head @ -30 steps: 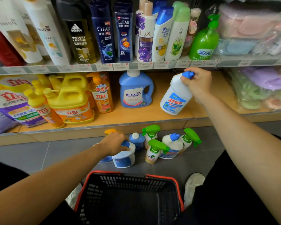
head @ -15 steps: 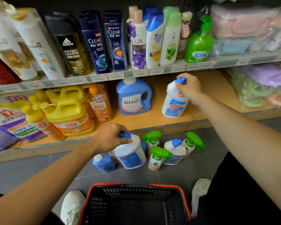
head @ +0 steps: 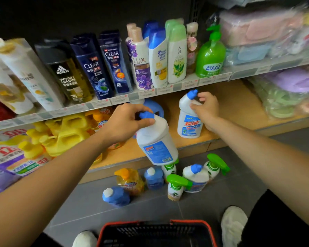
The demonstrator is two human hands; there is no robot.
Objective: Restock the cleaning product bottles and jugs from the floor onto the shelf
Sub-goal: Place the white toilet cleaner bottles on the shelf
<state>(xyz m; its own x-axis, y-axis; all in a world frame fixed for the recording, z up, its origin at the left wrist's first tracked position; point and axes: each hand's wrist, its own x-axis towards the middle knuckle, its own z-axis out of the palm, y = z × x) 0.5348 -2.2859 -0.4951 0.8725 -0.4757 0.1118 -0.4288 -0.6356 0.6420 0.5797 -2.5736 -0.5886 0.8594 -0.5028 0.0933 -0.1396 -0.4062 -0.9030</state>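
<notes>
My left hand (head: 127,122) grips a white bottle with a blue cap (head: 157,145) by its neck and holds it tilted in the air in front of the lower shelf (head: 235,111). A second white bottle (head: 188,123) stands upright on that shelf. My right hand (head: 206,108) is beside its neck with the fingers loose and off the cap, the thumb touching its shoulder. On the floor stand an orange pump bottle (head: 129,182), two blue jugs (head: 116,196), another white bottle (head: 195,180) and green-trigger sprays (head: 176,188).
Yellow jugs (head: 66,134) and a blue jug (head: 156,106) fill the lower shelf's left part. Shampoo bottles (head: 103,68) line the upper shelf. Wrapped packs (head: 289,97) lie at the right. A red-rimmed basket (head: 105,230) and my shoes (head: 234,223) are at the bottom.
My right hand set its white bottle upright on the lower shelf and loosened its hold. My left hand lifted the other white bottle off the floor up to shelf height.
</notes>
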